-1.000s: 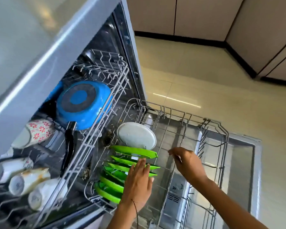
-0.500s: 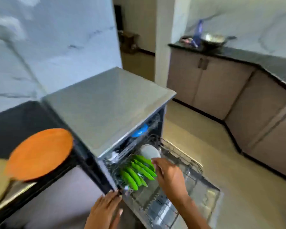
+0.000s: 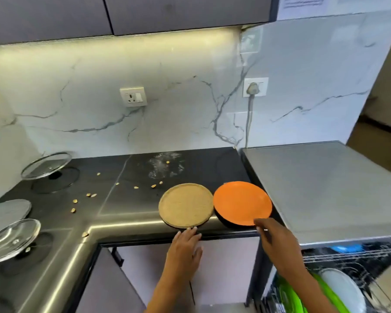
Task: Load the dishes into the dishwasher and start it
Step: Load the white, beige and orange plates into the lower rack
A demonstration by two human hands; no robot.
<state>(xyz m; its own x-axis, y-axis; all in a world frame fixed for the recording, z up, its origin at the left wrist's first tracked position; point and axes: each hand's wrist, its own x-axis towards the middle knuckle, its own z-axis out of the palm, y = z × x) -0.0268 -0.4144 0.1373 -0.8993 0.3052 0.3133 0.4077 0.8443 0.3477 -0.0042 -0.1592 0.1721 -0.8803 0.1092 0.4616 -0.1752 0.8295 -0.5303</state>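
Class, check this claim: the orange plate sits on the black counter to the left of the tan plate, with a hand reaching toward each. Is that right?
Not quite. The head view shows the orange plate to the right of the tan plate. The rest holds: both sit on the black counter, left hand and right hand reaching.

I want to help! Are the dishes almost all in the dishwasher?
Partly. Done: green plates and a white plate already stand in the open dishwasher. In hand: the left hand reaches the tan plate, and the right hand reaches the orange plate; neither is lifted. Left: both plates, maybe the glass lids, then shutting and starting it.
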